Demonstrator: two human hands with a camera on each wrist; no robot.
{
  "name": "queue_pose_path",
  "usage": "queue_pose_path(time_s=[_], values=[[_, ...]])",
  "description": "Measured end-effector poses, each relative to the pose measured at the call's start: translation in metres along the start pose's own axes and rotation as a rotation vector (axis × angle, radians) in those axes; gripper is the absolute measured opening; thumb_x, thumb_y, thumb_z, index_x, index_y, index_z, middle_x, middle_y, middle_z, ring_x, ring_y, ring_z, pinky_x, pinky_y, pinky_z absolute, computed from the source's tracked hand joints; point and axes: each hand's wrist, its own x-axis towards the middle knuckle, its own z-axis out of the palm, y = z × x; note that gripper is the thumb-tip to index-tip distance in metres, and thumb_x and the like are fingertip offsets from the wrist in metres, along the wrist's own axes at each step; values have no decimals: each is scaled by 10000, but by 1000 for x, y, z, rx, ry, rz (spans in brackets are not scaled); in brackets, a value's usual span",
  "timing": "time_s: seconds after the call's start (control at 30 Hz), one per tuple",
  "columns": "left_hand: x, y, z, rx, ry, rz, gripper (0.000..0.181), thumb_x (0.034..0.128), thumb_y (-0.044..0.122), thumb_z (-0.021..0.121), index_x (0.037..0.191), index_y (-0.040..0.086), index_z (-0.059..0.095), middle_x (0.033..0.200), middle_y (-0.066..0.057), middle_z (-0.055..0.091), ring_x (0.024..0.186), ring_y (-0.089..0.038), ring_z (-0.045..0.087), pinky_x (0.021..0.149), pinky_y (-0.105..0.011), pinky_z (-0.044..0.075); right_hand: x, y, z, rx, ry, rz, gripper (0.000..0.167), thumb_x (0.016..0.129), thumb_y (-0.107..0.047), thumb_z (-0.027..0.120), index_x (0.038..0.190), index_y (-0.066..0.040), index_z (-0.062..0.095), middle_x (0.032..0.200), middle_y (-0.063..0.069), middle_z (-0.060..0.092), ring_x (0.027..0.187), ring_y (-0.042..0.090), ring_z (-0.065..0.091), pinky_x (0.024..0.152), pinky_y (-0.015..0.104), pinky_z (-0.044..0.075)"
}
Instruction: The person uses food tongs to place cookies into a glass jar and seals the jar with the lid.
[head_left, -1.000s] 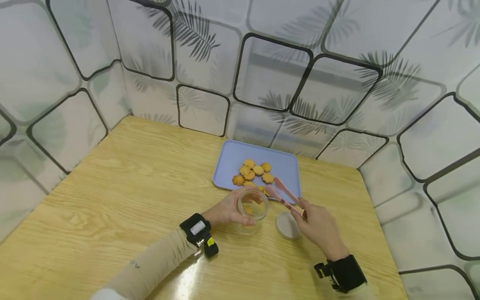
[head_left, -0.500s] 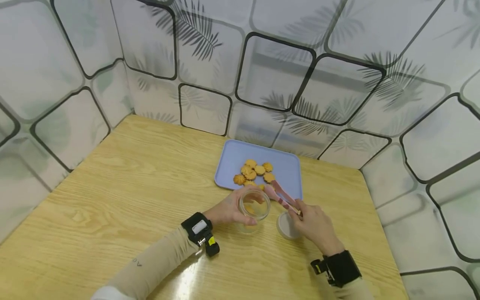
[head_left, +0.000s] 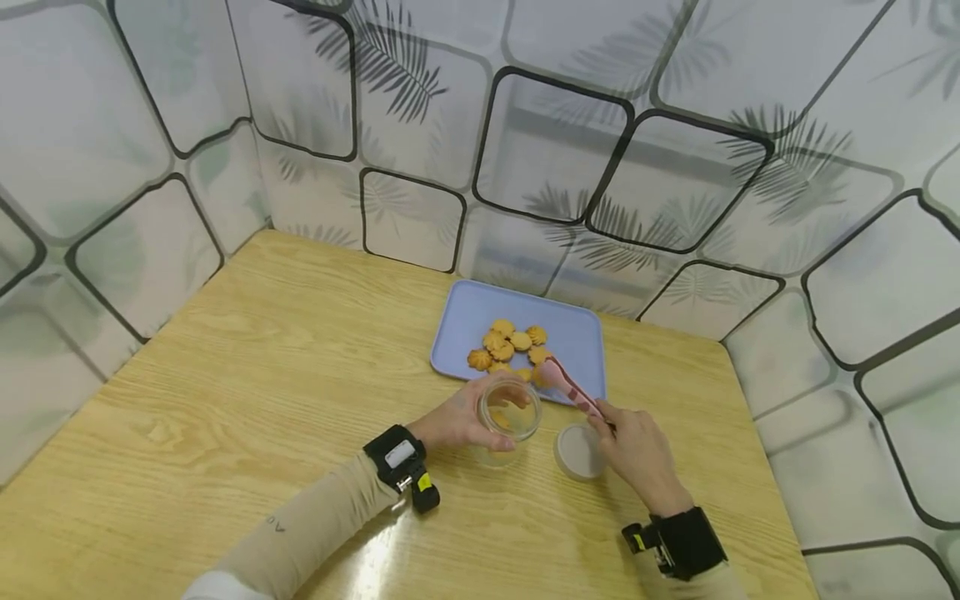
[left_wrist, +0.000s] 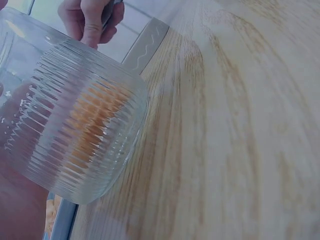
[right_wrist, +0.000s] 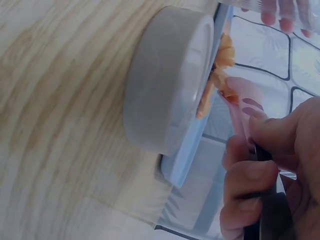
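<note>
From the head view, a person works over a wood-grain tabletop, the left hand gripping a clear glass jar and the right hand holding pink tongs whose tips reach the near edge of a blue tray. Golden cookies cluster on that tray; a pale round lid lies between jar and right hand. The step in hand appears to be picking up a cookie with the tongs, and the next move would call for a steady pinch, gentle enough not to crumble it, then a short carry to the uncovered jar. Marks on the left sleeve resemble letters but are too small to read surely, and the white label on the wristband shows no legible words. In the left wrist view, the jar's ribbed glass blurs the cookies inside, their number impossible to tell; no brand appears on it. In the right wrist view, the right hand's fingers close around the tongs, while those of the left wrap the jar at the upper edge. A cookie sits at the tong tips, though whether it is firmly clamped cannot be told. The lid's side bears a faint wavy line and no readable text.
</note>
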Motion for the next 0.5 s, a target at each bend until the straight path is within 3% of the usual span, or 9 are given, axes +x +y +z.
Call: queue_pose_path(time_s=[0.07,0.23,0.33,0.5], values=[[0,0,1,5,-1,2,699,766,72,864,1372,35,519,1328,-315,546,1270,-435,516,986,-677,481,-2,-1,-3,7,21,11,349,965,-171,697,1260,15,702,693,69,623,504,109,365,432,251,257],[-1,0,1,11,6,2,714,760,82,871,1384,50,526,1332,-281,557,1269,-390,527,1013,-657,473,-7,-6,-13,65,73,1,367,957,-167,713,1271,21,690,552,-31,440,456,51,276,417,227,232],[-1,0,0,2,7,-2,718,763,82,869,1389,44,519,1330,-304,548,1268,-426,518,1005,-663,475,-12,-8,-20,192,93,-27,349,966,-121,696,1265,58,679,566,-36,515,445,15,359,398,218,271],[0,-1,-1,4,0,7,712,775,122,876,1380,31,511,1320,-289,561,1266,-480,503,1027,-645,468,-22,-13,-31,421,81,-25,329,977,-68,668,1269,84,664,716,119,707,504,8,545,374,207,324]])
